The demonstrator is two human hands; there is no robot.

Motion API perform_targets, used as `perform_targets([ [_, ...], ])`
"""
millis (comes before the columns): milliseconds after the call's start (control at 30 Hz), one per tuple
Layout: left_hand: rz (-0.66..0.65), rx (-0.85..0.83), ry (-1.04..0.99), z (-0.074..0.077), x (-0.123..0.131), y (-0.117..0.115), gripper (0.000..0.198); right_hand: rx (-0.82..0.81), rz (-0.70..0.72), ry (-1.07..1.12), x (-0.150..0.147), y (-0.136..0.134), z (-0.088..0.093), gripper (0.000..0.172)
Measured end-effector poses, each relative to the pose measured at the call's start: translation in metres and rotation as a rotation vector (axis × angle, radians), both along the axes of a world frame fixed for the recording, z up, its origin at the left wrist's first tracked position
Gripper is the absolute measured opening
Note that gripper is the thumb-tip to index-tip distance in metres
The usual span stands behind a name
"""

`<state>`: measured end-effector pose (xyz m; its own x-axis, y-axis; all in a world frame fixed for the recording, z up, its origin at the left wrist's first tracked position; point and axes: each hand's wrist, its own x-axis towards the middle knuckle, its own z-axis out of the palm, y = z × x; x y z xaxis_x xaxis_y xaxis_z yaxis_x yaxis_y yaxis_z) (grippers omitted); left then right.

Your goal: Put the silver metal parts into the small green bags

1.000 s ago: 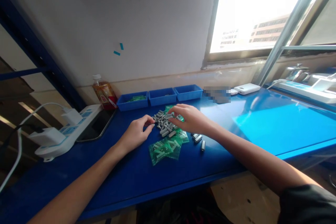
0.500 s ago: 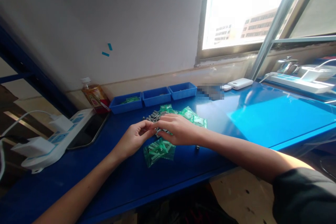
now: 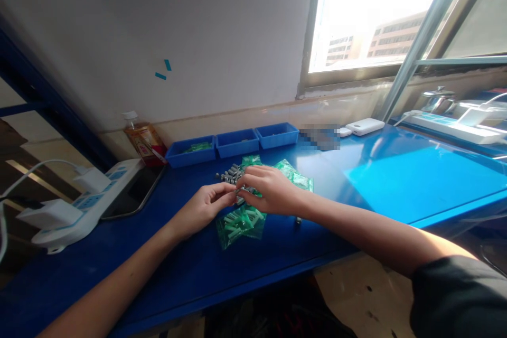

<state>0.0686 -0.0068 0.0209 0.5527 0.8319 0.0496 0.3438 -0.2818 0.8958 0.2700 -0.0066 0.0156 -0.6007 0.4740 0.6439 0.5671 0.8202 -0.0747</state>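
Observation:
My left hand is closed in a pinch beside the pile of small metal parts, its fingertips on something small I cannot make out. Close to its right, my right hand reaches over the pile with thumb and fingers pinched at the same spot. Green plastic bags filled with pale pieces lie just in front of the hands. More green bags lie behind my right wrist. The hands hide part of the pile.
Three blue trays line the wall. A bottle, a phone and a power strip are at the left. White devices lie at the back right, and a small metal piece is near my right forearm.
My fingertips have drawn slightly apart and shifted a little to the right, with a small thing now showing between them. The camera view has shifted slightly.

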Motion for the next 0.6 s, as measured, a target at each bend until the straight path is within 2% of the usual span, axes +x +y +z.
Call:
perform_targets([
  [300,0.041,0.066,0.052,0.0006,0.0002,0.0009,0.031,0.065,-0.002,-0.075,-0.0018,0.0001,0.0014,0.018],
  [400,0.055,0.061,0.063,-0.0008,-0.0005,0.0019,0.033,0.044,0.026,-0.088,0.0004,0.0005,0.0027,0.018],
  [600,0.019,0.021,0.005,-0.0055,-0.0032,0.0047,0.034,-0.002,-0.017,-0.042,-0.0003,-0.0040,0.0046,0.015],
])
